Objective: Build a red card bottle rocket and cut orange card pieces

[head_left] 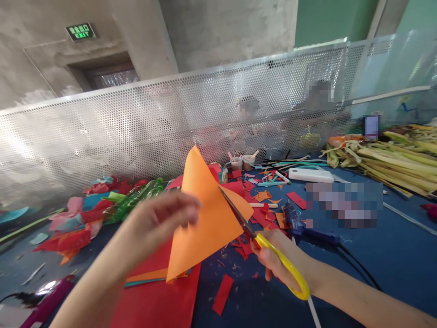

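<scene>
A sheet of orange paper (205,223) stands up in front of me, curved at its top and cut in from the right side. My right hand (273,250) grips yellow-handled scissors (283,259). Their dark blades lie along the cut in the paper, pointing up and left. My left hand (167,214) is at the sheet's left side, fingers curled and smeared by motion; whether they touch the paper I cannot tell. Below lies a large red sheet (153,300) with orange and blue sheets on it.
Red scraps (223,294) litter the blue table (252,296). Green plastic bottles (136,198) and crumpled coloured paper (68,237) lie left. A blue glue gun (314,234) with its cord, a white tool (310,175) and dried husks (385,164) lie right. Behind stands a perforated metal screen (136,123).
</scene>
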`<action>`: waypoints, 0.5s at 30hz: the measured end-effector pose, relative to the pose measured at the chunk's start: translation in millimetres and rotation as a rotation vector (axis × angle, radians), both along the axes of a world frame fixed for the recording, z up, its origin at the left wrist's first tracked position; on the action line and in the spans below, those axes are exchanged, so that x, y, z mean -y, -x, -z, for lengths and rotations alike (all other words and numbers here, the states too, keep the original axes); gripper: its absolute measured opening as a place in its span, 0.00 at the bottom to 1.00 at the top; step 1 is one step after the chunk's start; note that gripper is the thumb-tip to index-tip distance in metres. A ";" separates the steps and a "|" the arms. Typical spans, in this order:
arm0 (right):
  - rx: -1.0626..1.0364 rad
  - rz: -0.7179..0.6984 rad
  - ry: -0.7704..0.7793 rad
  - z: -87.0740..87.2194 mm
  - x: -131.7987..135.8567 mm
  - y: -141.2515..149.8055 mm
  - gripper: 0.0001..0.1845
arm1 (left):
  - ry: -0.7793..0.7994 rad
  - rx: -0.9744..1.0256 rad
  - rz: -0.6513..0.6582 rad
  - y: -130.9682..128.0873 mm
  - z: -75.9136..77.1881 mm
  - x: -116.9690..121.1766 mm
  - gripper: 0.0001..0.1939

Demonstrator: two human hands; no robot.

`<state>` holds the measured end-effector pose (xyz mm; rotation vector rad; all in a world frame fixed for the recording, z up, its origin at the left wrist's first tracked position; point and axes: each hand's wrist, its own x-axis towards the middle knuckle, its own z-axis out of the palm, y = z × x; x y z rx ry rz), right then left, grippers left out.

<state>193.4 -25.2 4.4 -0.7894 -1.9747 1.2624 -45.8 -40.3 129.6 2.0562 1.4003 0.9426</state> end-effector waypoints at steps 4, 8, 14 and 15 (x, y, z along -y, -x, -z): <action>0.030 -0.013 -0.029 3.2 1.8 -0.3 0.34 | -0.348 -0.135 -0.480 18.1 -26.3 -52.7 0.26; 0.053 -0.038 -0.091 6.9 0.5 -1.2 0.34 | -0.125 0.075 -0.101 21.3 -33.3 -75.6 0.23; 0.094 -0.013 -0.114 6.9 -2.8 -1.0 0.35 | 0.136 0.148 -0.045 18.1 -38.2 -89.8 0.17; 0.088 -0.010 -0.109 6.0 -2.3 -0.8 0.35 | 0.178 0.173 -0.041 18.2 -38.4 -92.0 0.17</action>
